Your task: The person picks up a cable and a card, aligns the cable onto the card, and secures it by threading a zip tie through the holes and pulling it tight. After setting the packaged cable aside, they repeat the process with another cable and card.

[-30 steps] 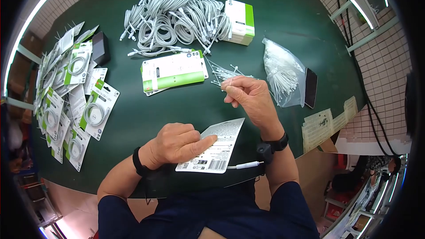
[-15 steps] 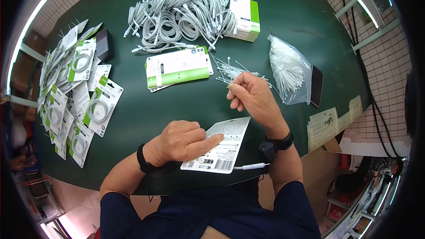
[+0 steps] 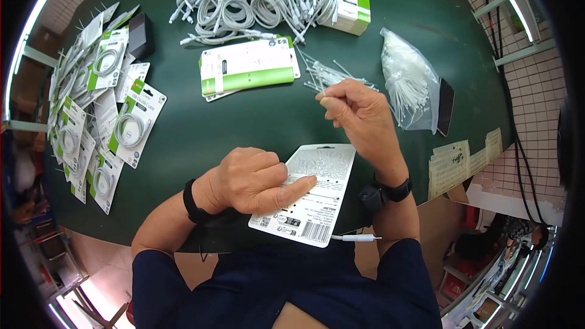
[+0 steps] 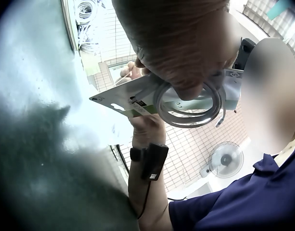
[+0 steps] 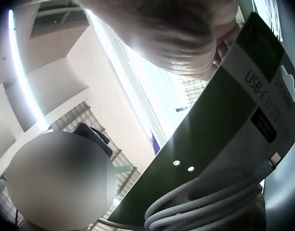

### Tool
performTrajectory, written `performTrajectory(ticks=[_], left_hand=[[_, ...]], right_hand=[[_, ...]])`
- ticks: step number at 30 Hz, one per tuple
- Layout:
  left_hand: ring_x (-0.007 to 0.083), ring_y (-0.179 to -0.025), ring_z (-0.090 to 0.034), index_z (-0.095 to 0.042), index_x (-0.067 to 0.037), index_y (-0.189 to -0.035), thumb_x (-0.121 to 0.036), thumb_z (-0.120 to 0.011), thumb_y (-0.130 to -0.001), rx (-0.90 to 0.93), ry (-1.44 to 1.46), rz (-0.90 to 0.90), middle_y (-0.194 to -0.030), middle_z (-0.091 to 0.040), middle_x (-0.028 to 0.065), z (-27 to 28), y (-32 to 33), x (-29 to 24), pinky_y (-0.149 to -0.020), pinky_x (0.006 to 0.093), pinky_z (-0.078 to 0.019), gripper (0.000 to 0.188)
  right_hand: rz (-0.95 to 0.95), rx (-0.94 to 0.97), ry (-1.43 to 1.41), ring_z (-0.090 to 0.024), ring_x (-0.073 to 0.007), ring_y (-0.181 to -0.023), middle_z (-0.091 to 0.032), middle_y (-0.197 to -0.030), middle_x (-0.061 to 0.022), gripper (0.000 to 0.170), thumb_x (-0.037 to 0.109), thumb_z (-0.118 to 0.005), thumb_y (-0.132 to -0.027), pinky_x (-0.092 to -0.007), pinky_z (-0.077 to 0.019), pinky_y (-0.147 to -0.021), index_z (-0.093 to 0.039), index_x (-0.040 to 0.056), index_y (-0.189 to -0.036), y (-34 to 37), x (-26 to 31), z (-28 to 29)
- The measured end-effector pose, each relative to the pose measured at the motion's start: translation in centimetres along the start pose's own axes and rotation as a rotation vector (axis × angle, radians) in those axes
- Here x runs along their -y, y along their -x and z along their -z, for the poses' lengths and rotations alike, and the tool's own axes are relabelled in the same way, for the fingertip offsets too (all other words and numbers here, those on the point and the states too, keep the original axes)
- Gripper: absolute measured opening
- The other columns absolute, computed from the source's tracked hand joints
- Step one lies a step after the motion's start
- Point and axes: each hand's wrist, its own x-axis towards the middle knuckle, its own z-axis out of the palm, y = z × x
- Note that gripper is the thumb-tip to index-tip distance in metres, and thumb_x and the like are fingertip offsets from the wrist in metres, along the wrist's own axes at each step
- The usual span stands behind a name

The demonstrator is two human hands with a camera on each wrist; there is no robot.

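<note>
My left hand [image 3: 256, 183] grips a printed cable card [image 3: 332, 198], its thumb lying across the back with the barcode. A coiled grey USB-C cable [image 4: 188, 113] sits against the card's front, under the left fingers in the left wrist view. One white cable plug [image 3: 356, 238] sticks out past the card's lower edge. Above the card's far end, my right hand [image 3: 362, 113] pinches a thin white cable tie [image 4: 121, 79] between thumb and forefinger, mostly hidden by the fingers. Just beyond that hand lies a loose pile of cable ties [image 3: 332, 74].
Coiled grey cables [image 3: 250, 0] heap at the back, beside a stack of cards [image 3: 347, 0]. More cards [image 3: 247, 64] lie mid-table. Finished-looking cable packs [image 3: 131, 128] pile at left near a black box [image 3: 140, 36]. A bag of ties [image 3: 407, 79] and a phone [image 3: 446, 106] lie right.
The card's back has turned to face the head camera more fully. The right hand stays pinched near the tie pile. The table scene has shifted upward in the head view.
</note>
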Motion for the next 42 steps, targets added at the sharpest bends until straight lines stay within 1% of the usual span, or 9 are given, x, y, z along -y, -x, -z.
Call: performTrajectory(ticks=[4,11,15,17,20,27,36,39,42], left_hand=[[0.0078,-0.052,-0.042,-0.076,-0.006,-0.116,-0.013,-0.076,-0.077,0.024,-0.012,-0.046,-0.065,-0.038,-0.006,0.5,-0.2,-0.4,-0.042,0.0256,-0.0314,0.041],[0.0067,-0.052,-0.042,-0.076,-0.007,-0.115,-0.014,-0.075,-0.075,-0.005,-0.006,-0.074,-0.064,-0.035,-0.0074,0.2,-0.2,-0.7,-0.043,0.0244,-0.0304,0.04],[0.0063,-0.053,-0.042,-0.077,-0.008,-0.115,-0.015,-0.075,-0.075,-0.009,-0.01,-0.081,-0.064,-0.035,-0.0078,0.2,-0.1,-0.8,-0.043,0.024,-0.0299,0.041],[0.0062,-0.053,-0.042,-0.077,-0.008,-0.115,-0.016,-0.075,-0.074,-0.008,-0.01,-0.076,-0.064,-0.034,-0.0079,0.3,0.1,-0.9,-0.043,0.0239,-0.0297,0.041],[0.0069,-0.056,-0.045,-0.077,-0.016,-0.119,-0.024,-0.082,-0.071,0.052,-0.037,-0.062,-0.078,-0.058,-0.0011,0.6,0.5,-1.1,-0.046,0.0243,-0.0306,0.049],[0.0071,-0.056,-0.045,-0.077,-0.017,-0.12,-0.025,-0.082,-0.071,0.058,-0.041,-0.066,-0.078,-0.058,-0.001,0.7,0.5,-1.0,-0.047,0.0244,-0.031,0.05],[0.0073,-0.058,-0.046,-0.077,-0.017,-0.121,-0.026,-0.082,-0.071,0.05,-0.044,-0.049,-0.079,-0.059,-0.0014,0.7,0.5,-1.2,-0.048,0.0244,-0.031,0.051],[0.0074,-0.058,-0.046,-0.077,-0.017,-0.121,-0.026,-0.082,-0.071,0.053,-0.04,-0.047,-0.079,-0.059,-0.0015,0.7,0.5,-1.2,-0.048,0.0243,-0.0309,0.051],[0.0074,-0.058,-0.046,-0.077,-0.017,-0.121,-0.027,-0.082,-0.071,0.048,-0.038,-0.045,-0.079,-0.059,-0.0018,0.6,0.6,-1.2,-0.048,0.0242,-0.0309,0.051]], right_hand=[[-0.014,0.037,-0.277,-0.069,-0.0109,-0.079,-0.073,-0.098,-0.0069,0.01,0.001,-0.075,-0.095,-0.0241,-0.0545,-0.067,-0.069,-0.0019,-0.103,1.4,2.6,-0.4],[0.314,0.27,-0.069,-0.076,-0.015,-0.074,-0.077,-0.083,-0.0056,0.012,0.0,-0.084,-0.082,-0.0247,-0.0576,-0.066,-0.075,0.0035,-0.089,2.0,4.4,-0.3],[0.275,0.311,-0.105,-0.075,-0.0167,-0.071,-0.076,-0.08,-0.0051,0.013,0.001,-0.085,-0.079,-0.0257,-0.0575,-0.065,-0.075,0.0045,-0.086,2.5,4.7,-0.7],[0.274,0.326,-0.109,-0.075,-0.0165,-0.071,-0.076,-0.08,-0.0051,0.013,0.001,-0.085,-0.079,-0.0259,-0.0573,-0.064,-0.075,0.0044,-0.087,2.5,4.6,-0.6],[0.28,0.348,-0.106,-0.074,-0.0161,-0.07,-0.076,-0.08,-0.0053,0.013,0.0,-0.085,-0.08,-0.0263,-0.0569,-0.063,-0.075,0.0044,-0.088,2.5,4.6,-0.5],[0.102,0.259,-0.13,-0.073,-0.0168,-0.068,-0.075,-0.079,-0.0056,0.013,-0.001,-0.082,-0.079,-0.0271,-0.0553,-0.061,-0.074,0.0041,-0.087,2.7,4.9,-0.9],[0.131,0.282,-0.084,-0.072,-0.0174,-0.066,-0.075,-0.078,-0.0054,0.013,-0.001,-0.083,-0.078,-0.028,-0.0537,-0.059,-0.072,0.004,-0.084,2.5,4.6,-0.9],[0.24,0.354,-0.078,-0.074,-0.016,-0.069,-0.076,-0.085,-0.0148,0.013,-0.005,-0.083,-0.081,-0.0268,-0.058,-0.061,-0.071,-0.0009,-0.087,2.3,4.4,-0.7],[0.216,0.318,-0.087,-0.072,-0.0172,-0.066,-0.075,-0.08,-0.0085,0.013,-0.002,-0.083,-0.079,-0.0274,-0.0546,-0.059,-0.072,0.0023,-0.086,2.4,4.1,-1.1]])
